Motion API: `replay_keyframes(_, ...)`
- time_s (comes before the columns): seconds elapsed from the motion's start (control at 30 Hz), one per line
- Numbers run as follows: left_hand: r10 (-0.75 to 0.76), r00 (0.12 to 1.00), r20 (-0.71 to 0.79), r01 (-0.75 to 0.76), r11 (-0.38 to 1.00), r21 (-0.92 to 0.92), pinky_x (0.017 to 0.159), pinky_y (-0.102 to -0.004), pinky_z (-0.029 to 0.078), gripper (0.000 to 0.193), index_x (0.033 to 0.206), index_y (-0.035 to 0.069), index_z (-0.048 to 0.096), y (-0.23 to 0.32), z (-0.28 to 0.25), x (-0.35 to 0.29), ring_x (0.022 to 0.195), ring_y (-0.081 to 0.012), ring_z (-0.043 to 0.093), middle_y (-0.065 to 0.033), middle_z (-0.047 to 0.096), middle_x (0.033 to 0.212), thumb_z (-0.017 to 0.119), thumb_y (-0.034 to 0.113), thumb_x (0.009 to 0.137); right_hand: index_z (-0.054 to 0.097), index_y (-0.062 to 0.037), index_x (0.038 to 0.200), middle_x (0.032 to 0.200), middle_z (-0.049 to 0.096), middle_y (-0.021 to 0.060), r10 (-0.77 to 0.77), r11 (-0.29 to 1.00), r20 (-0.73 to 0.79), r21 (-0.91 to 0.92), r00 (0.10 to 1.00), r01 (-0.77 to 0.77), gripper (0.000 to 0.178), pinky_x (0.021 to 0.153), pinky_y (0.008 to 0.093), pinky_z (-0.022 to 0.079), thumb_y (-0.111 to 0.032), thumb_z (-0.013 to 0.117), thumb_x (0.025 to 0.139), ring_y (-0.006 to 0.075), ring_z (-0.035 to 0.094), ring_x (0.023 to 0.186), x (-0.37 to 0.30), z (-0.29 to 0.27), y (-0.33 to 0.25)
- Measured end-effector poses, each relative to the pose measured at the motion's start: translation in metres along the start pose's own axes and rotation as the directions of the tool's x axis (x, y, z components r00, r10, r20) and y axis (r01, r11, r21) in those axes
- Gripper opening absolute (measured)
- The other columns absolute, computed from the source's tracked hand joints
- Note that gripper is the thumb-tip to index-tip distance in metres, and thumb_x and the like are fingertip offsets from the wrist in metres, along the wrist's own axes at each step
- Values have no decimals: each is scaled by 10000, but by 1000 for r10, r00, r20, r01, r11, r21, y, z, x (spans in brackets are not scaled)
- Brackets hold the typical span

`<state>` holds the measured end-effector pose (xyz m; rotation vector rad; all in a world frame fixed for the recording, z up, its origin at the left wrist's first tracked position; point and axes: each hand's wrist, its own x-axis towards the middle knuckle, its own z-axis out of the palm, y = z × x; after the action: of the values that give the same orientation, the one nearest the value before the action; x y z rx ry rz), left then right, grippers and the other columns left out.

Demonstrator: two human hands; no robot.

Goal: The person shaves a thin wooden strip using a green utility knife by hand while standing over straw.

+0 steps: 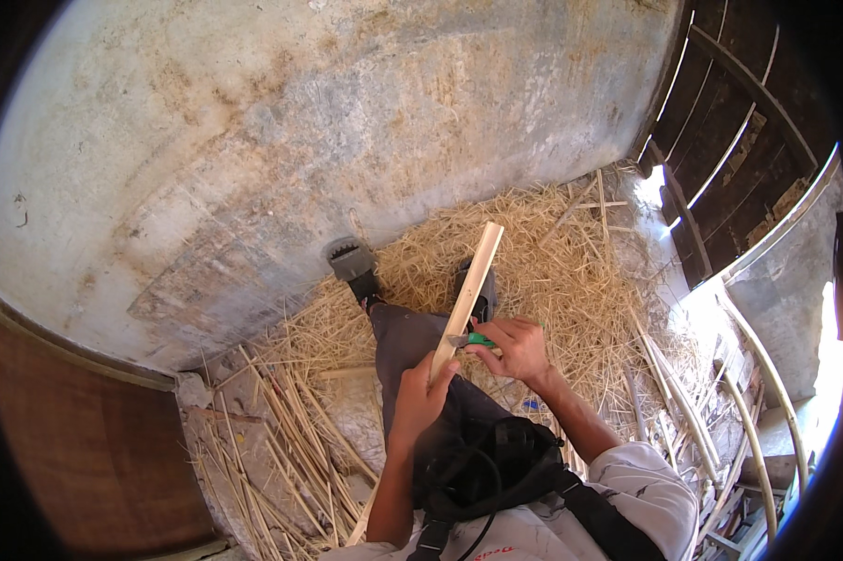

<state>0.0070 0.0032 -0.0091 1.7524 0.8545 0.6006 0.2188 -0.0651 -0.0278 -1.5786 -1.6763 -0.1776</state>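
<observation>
My left hand is wrapped round the near end of a pale wooden strip. The strip slants up and away over my legs, its far end in the air above the straw. In my right hand is a knife with a green handle, the fingers closed round it. Its short blade touches the strip just beyond my left hand. My right fingers hide part of the handle.
Straw-like shavings cover the floor around my feet. Long thin sticks lie at the left. Curved poles lean at the right. A stained wall stands ahead, a plank door at the far right, a brown wooden panel at the left.
</observation>
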Motion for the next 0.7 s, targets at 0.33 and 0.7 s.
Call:
replay_keyframes(0.33,-82,996,35,81,996,44,582,-325,441,356,1177,-7,700,-1,-1,-1,621,-90,517,-34,546,652,651,328,1066,745,-94,977,761,696,76,6,998,-195,-67,981,-20,276,584,416,539,-357,804,915,292,693,636,18,-6,35)
replay_keyframes(0.7,-63,998,25,62,996,65,603,-329,451,335,1160,-9,717,-1,5,-1,637,-98,516,-58,556,664,677,303,1046,727,-10,1087,799,649,35,533,795,-163,432,830,-426,359,682,397,493,-354,635,1041,146,609,762,35,-52,68)
